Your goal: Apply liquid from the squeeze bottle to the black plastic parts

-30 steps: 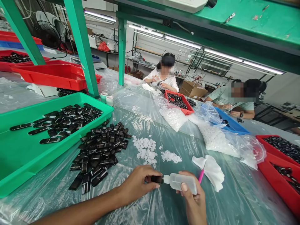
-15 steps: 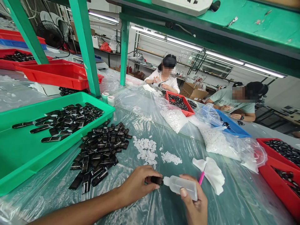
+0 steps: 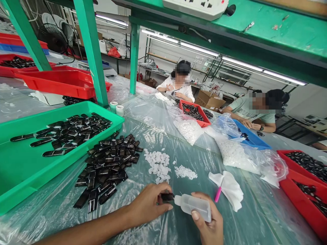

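Pinched between the thumb and fingers of my left hand (image 3: 150, 203) is a small glossy black piece (image 3: 167, 197). My right hand (image 3: 211, 217) grips a translucent squeeze bottle (image 3: 195, 206) lying nearly level, its nozzle pointing left at the black piece's end. Whether the tip touches the piece, I cannot tell. Left of my hands lies a heap of similar black pieces (image 3: 109, 163). Just beyond my hands are a pile of larger white bits (image 3: 157, 165) and a pile of smaller white bits (image 3: 186, 172). A pink-handled tool (image 3: 218, 194) rests on a white cloth (image 3: 232, 192) to the right.
A green tray (image 3: 22, 173) with black pieces stands at the left, by a green post (image 3: 92, 51). Clear bags of white bits (image 3: 189, 127) lie farther back. Red trays (image 3: 296, 200) stand right. Two people sit across the table, near a blue tray (image 3: 252, 136).
Both hands, with the black piece and the bottle, have shifted slightly left in the view. The whole scene has also moved a little left. Both holds stay the same.
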A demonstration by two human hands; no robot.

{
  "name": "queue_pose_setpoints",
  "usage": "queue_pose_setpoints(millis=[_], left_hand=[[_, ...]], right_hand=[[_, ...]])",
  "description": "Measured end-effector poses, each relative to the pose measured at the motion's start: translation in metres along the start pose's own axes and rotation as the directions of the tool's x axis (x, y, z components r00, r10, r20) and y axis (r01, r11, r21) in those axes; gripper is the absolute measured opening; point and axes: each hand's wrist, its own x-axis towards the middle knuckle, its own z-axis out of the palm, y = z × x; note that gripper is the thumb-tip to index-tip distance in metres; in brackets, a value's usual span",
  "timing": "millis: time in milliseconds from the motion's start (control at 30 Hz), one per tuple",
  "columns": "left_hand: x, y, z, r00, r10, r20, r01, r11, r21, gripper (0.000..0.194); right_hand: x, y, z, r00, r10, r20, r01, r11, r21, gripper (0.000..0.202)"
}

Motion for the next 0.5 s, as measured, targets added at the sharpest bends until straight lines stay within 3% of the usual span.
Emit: queue_pose_setpoints(millis=[200,500], left_hand=[[-0.0002,0.0084,-0.0048,0.997,0.070,0.034,-0.069,0.997,-0.030,0.030],[0.0026,0.0025,-0.0019,0.996,0.088,-0.004,-0.088,0.995,-0.052,0.027]], right_hand=[[0.0034,0.0013,-0.0017,1.000,-0.003,-0.026,0.004,1.000,0.025,0.032],[0.0027,0.0022,-0.0010,0.999,0.036,0.012,-0.037,0.998,0.047,0.034]])
